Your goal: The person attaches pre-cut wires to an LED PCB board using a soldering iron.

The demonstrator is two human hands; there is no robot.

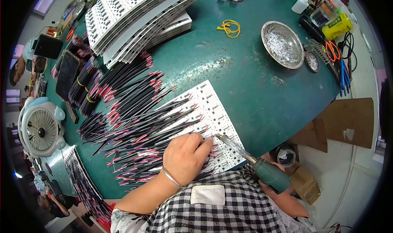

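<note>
A white panel of small circuit boards (213,97) lies on the green bench in front of me. Many short black wires (163,112) with red and white stripped ends lie across its left part, their tips on the board. My left hand (184,155) rests over these wires, its thumb and forefinger pressed together at a wire end (212,136). In my right hand (289,188) is a green-handled soldering iron (272,175), which mostly hides the fingers. The iron's tip meets the board just right of my left fingertips; whether it touches the wire is too small to tell.
Stacked white board panels (131,24) stand at the far left, with wire bundles (84,85) and a white fan (41,126) nearby. A metal bowl of silvery scraps (282,44), yellow cord (229,28), bottles and pliers occupy the far right. Other people work at left.
</note>
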